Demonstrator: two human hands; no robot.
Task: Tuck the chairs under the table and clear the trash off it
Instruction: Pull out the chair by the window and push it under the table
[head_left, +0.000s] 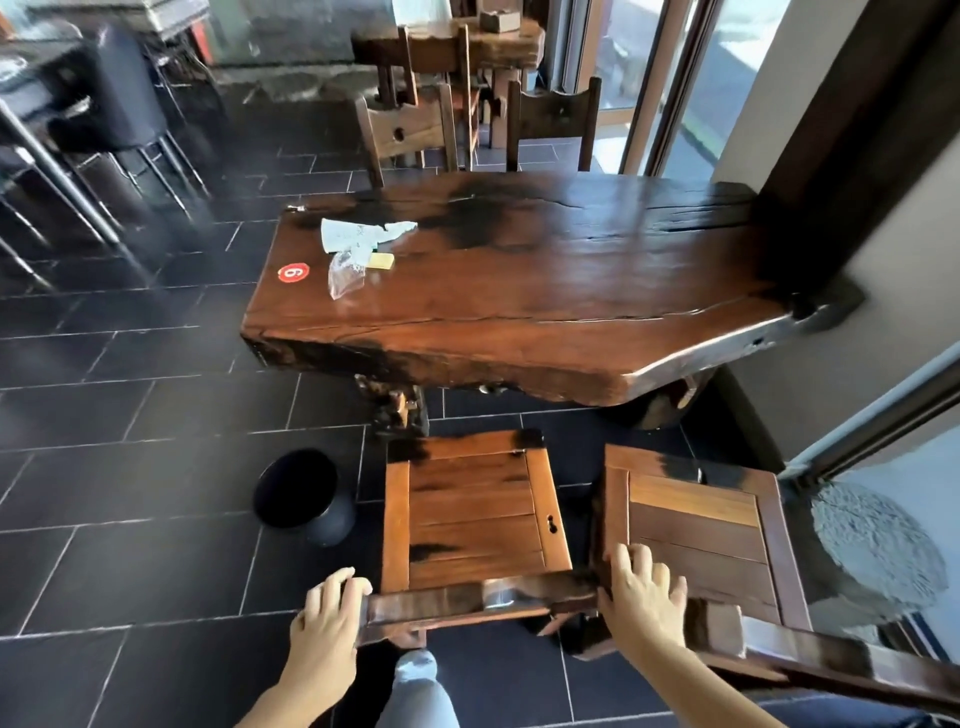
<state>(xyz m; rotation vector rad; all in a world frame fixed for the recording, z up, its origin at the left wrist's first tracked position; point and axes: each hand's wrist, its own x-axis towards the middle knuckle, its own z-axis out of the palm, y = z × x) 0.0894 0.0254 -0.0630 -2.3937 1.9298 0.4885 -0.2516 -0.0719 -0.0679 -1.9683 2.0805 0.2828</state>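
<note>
Now the left hand (326, 613) and the right hand (642, 597) each grip one end of the top rail of the brown wooden slatted chair (475, 514), which stands on the dark tiles just before the thick brown slab table (545, 306); crumpled white paper and clear plastic trash (358, 247) lies on the table's left end, and a round black bin (304, 493) stands left of the chair

You stand on a dark tiled floor (130, 405) with pale grout lines, daylight pouring through the tall glass doors (691, 88) at upper right. Black padded stools (122, 88) on metal legs line the left, and a second wooden table (452, 44) sits at the far end.
</note>
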